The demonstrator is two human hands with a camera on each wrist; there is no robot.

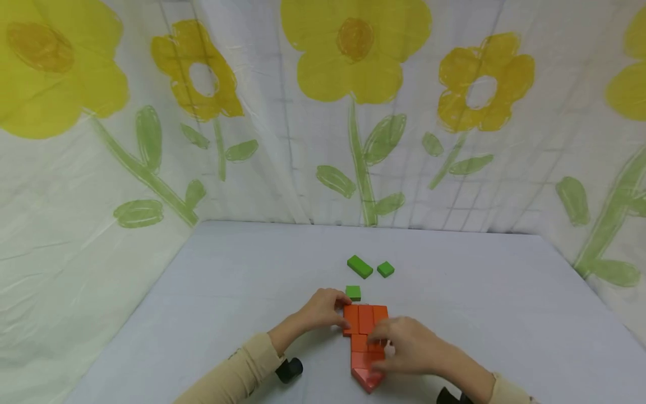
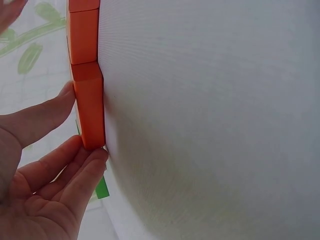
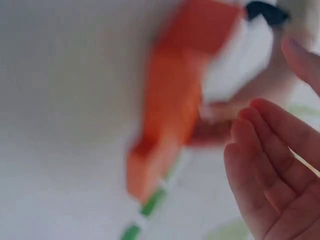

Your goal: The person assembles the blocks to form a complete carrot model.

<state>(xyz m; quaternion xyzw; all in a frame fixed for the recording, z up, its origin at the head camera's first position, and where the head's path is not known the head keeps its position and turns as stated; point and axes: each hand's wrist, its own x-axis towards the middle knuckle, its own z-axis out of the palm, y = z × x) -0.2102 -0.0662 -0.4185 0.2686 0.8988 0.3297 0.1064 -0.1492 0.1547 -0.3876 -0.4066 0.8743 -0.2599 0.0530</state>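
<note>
Orange and red blocks [image 1: 359,343] lie flat on the table, pressed together into one shape with a wide far end and a red pointed near end [image 1: 367,379]. My left hand [image 1: 319,310] holds the far left orange block [image 2: 90,107], thumb along its side and fingertips at its far end. Above the right side of the shape hovers my right hand [image 1: 410,345], fingers loosely bent and apart, with nothing in them. In the blurred right wrist view, the right hand [image 3: 280,175] stands apart from the blocks. It hides part of the shape's right side from the head view.
A small green block [image 1: 353,293] sits just beyond the shape's far end. Farther back lie a long green block [image 1: 360,266] and another small green one [image 1: 386,269]. The white table [image 1: 227,269] ends at a flower-printed curtain [image 1: 303,140].
</note>
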